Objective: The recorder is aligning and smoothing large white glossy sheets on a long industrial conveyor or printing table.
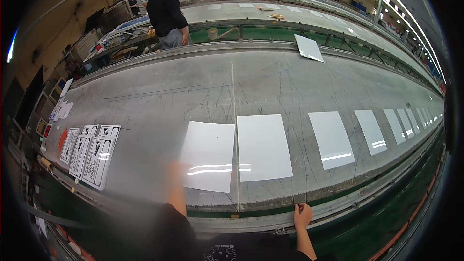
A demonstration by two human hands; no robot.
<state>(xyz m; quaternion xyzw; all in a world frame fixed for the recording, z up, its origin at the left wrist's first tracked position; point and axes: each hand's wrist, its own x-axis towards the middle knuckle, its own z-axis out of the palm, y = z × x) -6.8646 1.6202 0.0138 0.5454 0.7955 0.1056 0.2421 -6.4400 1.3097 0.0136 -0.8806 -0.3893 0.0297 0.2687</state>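
Observation:
A glossy white sheet [210, 152] lies slightly askew on the long grey table [145, 111]. My left hand [178, 168] is at this sheet's left edge. Haze and blur smear its fingers, so its grip cannot be made out. Just right of that sheet, a second white sheet [264, 147] lies flat, a narrow gap between the two. My right hand [303, 215] is curled closed at the table's front rail [328, 214], below the second sheet, with nothing visible in it.
More white sheets [331, 137] run in a row to the right. Printed black-and-white signs [99, 162] lie at the left. One white panel [308, 48] leans on the far rail. Across the table a person in black [166, 12] stands beside another long table [212, 13].

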